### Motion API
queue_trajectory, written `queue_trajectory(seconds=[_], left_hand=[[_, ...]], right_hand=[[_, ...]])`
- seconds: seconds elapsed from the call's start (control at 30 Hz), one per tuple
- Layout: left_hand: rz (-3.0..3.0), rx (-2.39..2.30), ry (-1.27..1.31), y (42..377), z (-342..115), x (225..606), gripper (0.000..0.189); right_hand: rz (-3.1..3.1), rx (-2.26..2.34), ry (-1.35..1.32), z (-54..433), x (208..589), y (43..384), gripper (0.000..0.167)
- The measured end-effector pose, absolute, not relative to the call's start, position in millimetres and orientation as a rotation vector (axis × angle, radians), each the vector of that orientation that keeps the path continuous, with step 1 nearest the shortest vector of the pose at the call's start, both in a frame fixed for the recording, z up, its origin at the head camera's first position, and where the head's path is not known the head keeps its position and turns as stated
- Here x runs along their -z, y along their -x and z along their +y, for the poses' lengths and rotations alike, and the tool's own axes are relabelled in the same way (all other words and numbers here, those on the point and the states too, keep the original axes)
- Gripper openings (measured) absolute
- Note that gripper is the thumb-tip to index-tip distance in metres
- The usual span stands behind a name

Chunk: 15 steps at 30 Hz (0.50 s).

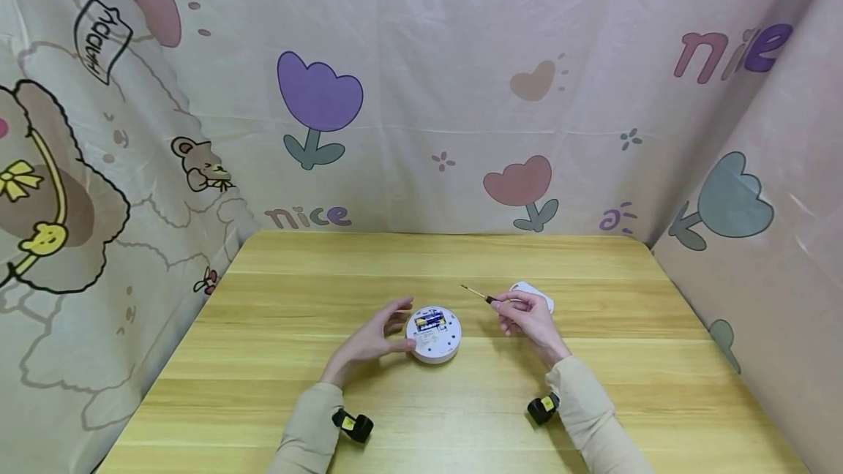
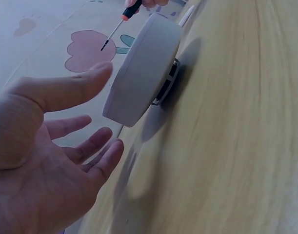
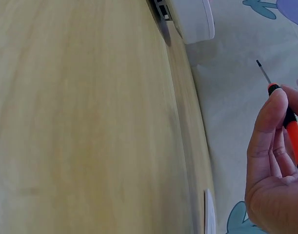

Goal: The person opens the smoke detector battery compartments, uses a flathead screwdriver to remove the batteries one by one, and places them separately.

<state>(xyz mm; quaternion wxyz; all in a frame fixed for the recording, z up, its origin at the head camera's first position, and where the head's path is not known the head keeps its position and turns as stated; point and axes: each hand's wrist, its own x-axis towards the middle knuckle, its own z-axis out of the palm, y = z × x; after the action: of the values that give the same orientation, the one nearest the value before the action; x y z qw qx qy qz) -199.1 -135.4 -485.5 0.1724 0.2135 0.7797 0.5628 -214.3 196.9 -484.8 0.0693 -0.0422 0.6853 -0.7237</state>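
A round white device [image 1: 445,344] lies on the wooden table, its face with the batteries [image 1: 430,321] turned up. In the left wrist view, a dark-and-light fitting [image 2: 167,83] shows beneath its body [image 2: 144,68]. My left hand [image 1: 375,336] is spread at the device's left side, thumb and fingers apart, thumb tip right at the rim. To the right, my right hand [image 1: 529,319] pinches a small screwdriver [image 3: 293,129] with an orange-and-black handle between thumb and fingers. Its thin tip points left and away, above the table and apart from the device.
A flat white piece with rounded corners [image 1: 541,298] lies just behind my right hand, partly hidden by it. Black wrist cameras sit on both sleeves. Printed cloth [image 1: 421,93] hangs behind the table's far edge and along both sides.
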Motion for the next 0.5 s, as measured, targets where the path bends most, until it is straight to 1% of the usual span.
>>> queue_trajectory(seconds=[0.13, 0.23, 0.5], left_hand=[[2.277, -1.563, -0.519, 198.4, -132.8, 484.2, 0.081], [2.347, -1.539, -0.478, 197.6, -128.8, 483.3, 0.074], [2.457, -1.54, -0.346, 195.8, -119.7, 484.0, 0.058]], right_hand=[[2.129, 2.083, 0.199, 198.8, 482.3, 215.4, 0.029], [2.21, 1.98, 0.261, 200.4, 478.2, 216.2, 0.035], [2.347, 1.782, 0.304, 202.8, 472.0, 219.5, 0.034]])
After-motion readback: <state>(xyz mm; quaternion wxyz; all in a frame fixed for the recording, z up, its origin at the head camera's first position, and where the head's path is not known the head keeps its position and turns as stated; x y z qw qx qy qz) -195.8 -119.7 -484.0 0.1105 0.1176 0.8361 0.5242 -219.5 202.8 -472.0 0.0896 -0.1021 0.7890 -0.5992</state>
